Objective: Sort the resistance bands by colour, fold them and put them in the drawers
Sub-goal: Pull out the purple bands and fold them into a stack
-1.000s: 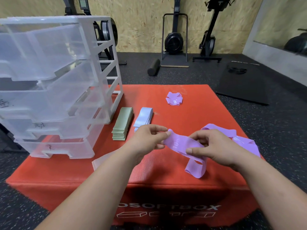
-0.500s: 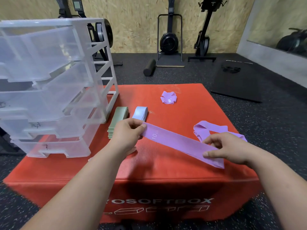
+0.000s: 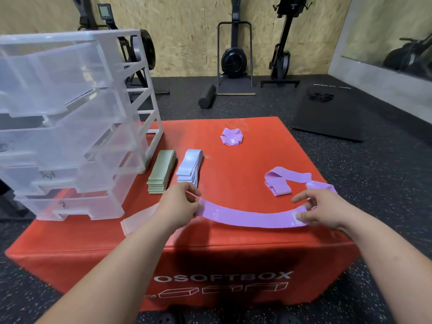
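Note:
A purple resistance band (image 3: 252,217) is stretched flat between my hands above the red box's near edge. My left hand (image 3: 180,204) pinches its left end and my right hand (image 3: 320,210) pinches its right end. Another loose purple band (image 3: 280,181) lies behind my right hand, and a crumpled purple band (image 3: 231,136) sits farther back. A folded green stack (image 3: 161,170) and a folded light-blue stack (image 3: 189,167) lie side by side next to the clear plastic drawer unit (image 3: 70,127), whose drawers stand pulled out.
Everything rests on a red soft box (image 3: 224,253) on dark gym flooring. A pale pinkish band (image 3: 138,220) lies partly under my left forearm. Rowing machines, a foam roller (image 3: 207,95) and a black mat (image 3: 329,113) stand behind.
The bunched purple band has been pulled out straight between my hands, which moved apart. It now lies level along the box's near edge.

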The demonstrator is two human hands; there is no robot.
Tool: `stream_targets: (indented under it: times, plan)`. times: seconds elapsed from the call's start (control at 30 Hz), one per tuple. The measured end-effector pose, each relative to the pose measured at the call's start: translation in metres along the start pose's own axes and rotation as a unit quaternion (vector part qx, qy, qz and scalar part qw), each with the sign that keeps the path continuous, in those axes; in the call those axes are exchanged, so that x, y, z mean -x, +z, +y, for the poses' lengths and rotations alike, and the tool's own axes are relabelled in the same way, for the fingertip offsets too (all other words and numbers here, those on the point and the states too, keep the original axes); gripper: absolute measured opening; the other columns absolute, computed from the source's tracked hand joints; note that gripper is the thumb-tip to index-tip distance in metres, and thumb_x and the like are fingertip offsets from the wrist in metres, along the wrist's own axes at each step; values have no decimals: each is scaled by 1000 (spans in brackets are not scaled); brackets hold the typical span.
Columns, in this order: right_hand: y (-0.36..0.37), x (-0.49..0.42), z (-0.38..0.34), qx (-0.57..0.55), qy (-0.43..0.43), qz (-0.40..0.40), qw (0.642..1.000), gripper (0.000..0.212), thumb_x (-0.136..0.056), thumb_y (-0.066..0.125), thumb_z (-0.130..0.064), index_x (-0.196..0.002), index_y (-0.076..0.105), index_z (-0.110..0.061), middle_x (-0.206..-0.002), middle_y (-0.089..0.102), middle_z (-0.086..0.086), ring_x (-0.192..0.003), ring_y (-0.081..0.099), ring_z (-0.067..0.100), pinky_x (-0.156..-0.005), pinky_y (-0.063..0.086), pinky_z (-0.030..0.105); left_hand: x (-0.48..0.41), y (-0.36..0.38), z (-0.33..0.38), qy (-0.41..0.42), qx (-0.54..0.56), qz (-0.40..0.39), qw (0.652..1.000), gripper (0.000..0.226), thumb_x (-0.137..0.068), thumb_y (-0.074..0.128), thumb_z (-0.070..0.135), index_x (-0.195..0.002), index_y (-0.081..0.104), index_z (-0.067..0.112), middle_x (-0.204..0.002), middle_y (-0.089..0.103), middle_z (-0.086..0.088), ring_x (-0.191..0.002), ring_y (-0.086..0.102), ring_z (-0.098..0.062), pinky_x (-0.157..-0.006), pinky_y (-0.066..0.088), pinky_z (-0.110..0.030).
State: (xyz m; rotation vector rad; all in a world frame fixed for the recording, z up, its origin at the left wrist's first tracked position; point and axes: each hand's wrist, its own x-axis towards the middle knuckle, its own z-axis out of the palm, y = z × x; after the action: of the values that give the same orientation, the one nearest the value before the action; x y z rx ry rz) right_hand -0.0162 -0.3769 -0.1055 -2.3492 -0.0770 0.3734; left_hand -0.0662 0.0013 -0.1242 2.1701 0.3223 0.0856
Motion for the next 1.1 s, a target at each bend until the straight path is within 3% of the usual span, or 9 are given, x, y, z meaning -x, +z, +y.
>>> stream_targets:
  times: [0.1, 0.2, 0.37, 0.53, 0.67, 0.8, 0.97, 1.1]
  plan:
    - [9, -3, 6, 76, 12, 7, 997, 39, -77, 80, -2, -107, 72, -24, -76, 70, -4, -59, 64, 8, -65, 53, 24, 5, 7, 1, 12, -84, -10, 996, 24, -82, 75, 6, -93, 67, 26, -70, 74, 5, -58, 68, -14, -63, 61, -36]
    - [14, -5, 9, 153, 9, 25, 988, 40, -74, 82, -6, -106, 71, -28, -81, 71, -8, -74, 67, 6, -68, 50, 22, 8, 13, 0, 33, -142, -10, 989, 24, -85, 72, 8, -99, 67, 26, -73, 73, 7, -66, 66, -9, -57, 47, -23]
    - [17, -1, 12, 200, -1, 52, 978, 38, -74, 84, -15, -108, 69, -27, -83, 68, -11, -78, 64, 6, -75, 53, 28, 11, 21, -5, 79, -265, -1, 961, 30, -88, 70, 12, -116, 66, 24, -87, 76, 4, -96, 68, -23, -75, 50, -32]
    - [8, 3, 13, 222, -25, 71, 972, 39, -73, 87, -26, -105, 68, -34, -87, 67, -13, -81, 63, 5, -74, 52, 28, 9, 23, 2, 111, -334, 0, 936, 51, -83, 71, 10, -131, 61, 25, -110, 72, -1, -106, 66, -27, -83, 49, -35]
    - [-6, 0, 19, 184, -41, 118, 975, 34, -75, 90, -34, -104, 72, -36, -88, 67, -15, -83, 65, 12, -86, 54, 35, 5, 24, 10, 125, -326, 9, 937, 51, -83, 73, 16, -132, 60, 29, -105, 69, 5, -99, 64, -22, -78, 50, -33]
    - [-23, -5, 26, 165, -37, 146, 975, 30, -77, 90, -34, -100, 72, -39, -89, 70, -17, -83, 65, 10, -83, 51, 33, 2, 28, 15, 140, -274, 3, 951, 43, -88, 79, 28, -127, 62, 31, -98, 65, 13, -91, 58, -14, -73, 41, -30]
    - [-54, -15, 41, 167, -6, 198, 966, 30, -78, 86, -25, -99, 72, -40, -93, 72, -15, -90, 68, 14, -84, 54, 35, -7, 38, 23, 155, -271, -18, 950, 40, -89, 77, 36, -126, 61, 34, -103, 66, 15, -92, 56, -12, -78, 49, -32]
    - [-60, -25, 54, 183, 27, 176, 967, 37, -73, 89, -26, -101, 73, -45, -100, 72, -14, -92, 66, 15, -85, 56, 37, -17, 48, 29, 173, -279, -32, 944, 40, -88, 76, 40, -124, 62, 35, -104, 66, 16, -94, 58, -14, -80, 52, -34]
